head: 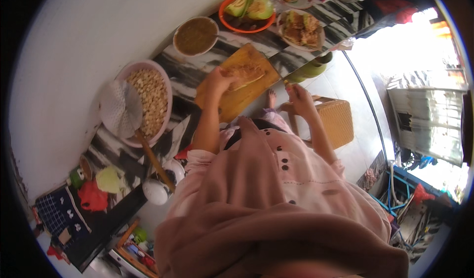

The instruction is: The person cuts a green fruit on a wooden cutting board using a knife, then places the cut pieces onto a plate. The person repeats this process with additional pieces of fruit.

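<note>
A wooden cutting board (237, 102) lies on the marble-patterned counter, with a flat browned piece of food (248, 74) on it. My left hand (219, 81) holds the left end of this food, its fingertips partly hidden. To the right, my right hand (300, 99) grips the handle of a knife (281, 76). The thin blade points up and away, beside the board's right edge and apart from the food. Behind the board, a plate (320, 41) carries several browned pieces with a similar look.
An orange bowl (222, 18) holds cut green produce. A bowl of brown sauce or batter (196, 35) stands near the wall. At left, a perforated skimmer (118, 106) rests across a pink basin (167, 89) of pale cubes. A woven-pattern stool (335, 124) stands at right.
</note>
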`<act>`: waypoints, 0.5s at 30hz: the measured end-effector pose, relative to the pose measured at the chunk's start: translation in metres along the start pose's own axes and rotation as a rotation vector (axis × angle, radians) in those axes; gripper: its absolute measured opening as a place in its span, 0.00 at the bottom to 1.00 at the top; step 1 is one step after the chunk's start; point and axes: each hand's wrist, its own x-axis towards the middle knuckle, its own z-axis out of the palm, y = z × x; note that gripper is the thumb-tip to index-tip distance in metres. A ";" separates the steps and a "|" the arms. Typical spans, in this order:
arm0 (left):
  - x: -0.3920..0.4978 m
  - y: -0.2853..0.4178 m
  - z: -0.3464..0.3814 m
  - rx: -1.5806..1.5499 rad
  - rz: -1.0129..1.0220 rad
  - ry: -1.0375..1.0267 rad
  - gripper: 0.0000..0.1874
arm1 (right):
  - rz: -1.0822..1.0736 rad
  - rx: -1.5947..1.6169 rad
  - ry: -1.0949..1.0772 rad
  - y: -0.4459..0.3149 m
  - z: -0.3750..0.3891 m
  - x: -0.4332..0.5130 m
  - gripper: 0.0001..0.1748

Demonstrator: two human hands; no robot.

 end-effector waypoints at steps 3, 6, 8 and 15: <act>-0.033 -0.020 0.024 -0.148 0.072 0.167 0.30 | -0.114 -0.076 0.046 -0.014 0.032 0.000 0.16; -0.039 -0.029 0.029 -0.169 0.053 0.138 0.29 | -0.236 -0.097 0.050 -0.024 0.054 -0.006 0.15; -0.036 -0.027 0.026 -0.119 0.053 0.170 0.27 | -0.278 -0.153 0.033 -0.028 0.062 -0.009 0.15; -0.024 -0.013 0.027 0.046 0.254 0.368 0.22 | -0.299 -0.328 -0.020 -0.037 0.066 -0.018 0.15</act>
